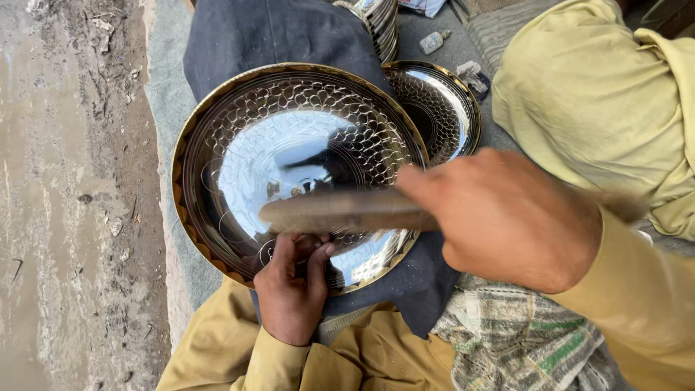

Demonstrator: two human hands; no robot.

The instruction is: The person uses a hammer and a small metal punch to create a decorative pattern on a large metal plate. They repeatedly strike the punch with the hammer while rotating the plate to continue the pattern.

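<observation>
Hands occupy the lower half of the view, both working one large metal plate (289, 156) that lies on a dark cloth (268, 32) over the person's lap, apparently so the padding steadies it. Left hand (292, 289), at the plate's 6 o'clock, has its fingers bunched and pinched down on the rim zone; whether a small tool sits between the fingertips cannot be told, as they cover the spot. Right hand (507, 217), at 3 o'clock from the plate's centre, is closed in a fist round a wooden stick (340, 210), which reaches leftward across the lower plate and ends just above the left fingers; it is blurred. Scale-like scoring fills the plate's outer ring, while the centre is bare and mirror-bright. A second plate (445, 108) of the same kind lies at 2 o'clock, partly tucked under the first. More plates (384, 22) stand stacked at 12 o'clock, near a small bottle (434, 41) on the grey mat. A striped cloth (521, 340) lies at 5 o'clock. Wet, muddy ground (65, 217) runs along 9 o'clock.
</observation>
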